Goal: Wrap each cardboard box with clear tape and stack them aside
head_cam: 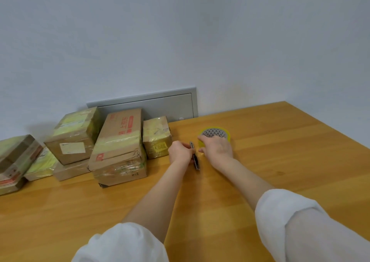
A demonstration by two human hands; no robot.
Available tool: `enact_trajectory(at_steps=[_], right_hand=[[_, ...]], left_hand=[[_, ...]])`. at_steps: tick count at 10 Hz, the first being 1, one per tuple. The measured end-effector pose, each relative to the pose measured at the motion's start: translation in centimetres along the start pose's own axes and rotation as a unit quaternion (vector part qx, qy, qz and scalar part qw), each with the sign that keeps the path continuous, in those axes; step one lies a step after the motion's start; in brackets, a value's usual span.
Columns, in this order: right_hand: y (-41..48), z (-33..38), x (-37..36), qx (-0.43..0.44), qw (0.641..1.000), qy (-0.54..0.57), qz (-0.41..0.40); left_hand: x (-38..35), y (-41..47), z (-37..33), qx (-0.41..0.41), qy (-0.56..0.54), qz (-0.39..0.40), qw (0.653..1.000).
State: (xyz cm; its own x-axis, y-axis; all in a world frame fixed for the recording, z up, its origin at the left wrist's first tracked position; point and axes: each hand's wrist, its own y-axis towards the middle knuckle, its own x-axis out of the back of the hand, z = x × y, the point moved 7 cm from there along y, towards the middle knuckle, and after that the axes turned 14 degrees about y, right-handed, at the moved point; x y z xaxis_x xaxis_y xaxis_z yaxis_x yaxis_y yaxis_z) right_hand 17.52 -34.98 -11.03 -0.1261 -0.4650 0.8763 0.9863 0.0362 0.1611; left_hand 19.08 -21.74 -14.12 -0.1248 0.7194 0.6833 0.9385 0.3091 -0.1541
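From my remote seat I see two white sleeves (300, 221) rolled up and two bare forearms reaching across the wooden table (280, 161). There is one black cutter (195, 159), gripped upright in the curled fingers of the left hand (180, 151). Just beside it, the right hand (217, 148) lies over the near rim of the single tape roll (215, 132), with the fingers curved down onto it. The roll lies flat on the table.

To the left of both hands I count eight taped cardboard boxes (74, 141), several of them stacked in twos. The small box (157, 136) is nearest, just beside the left hand. One grey wall panel (160, 105) stands behind them.
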Motion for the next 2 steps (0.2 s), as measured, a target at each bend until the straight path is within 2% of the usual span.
enact_trajectory(at_steps=[2], right_hand=[[-0.83, 0.96, 0.37, 0.025, 0.998, -0.051, 0.010]], left_hand=[[-0.07, -0.75, -0.11, -0.024, 0.042, 0.001, 0.999]])
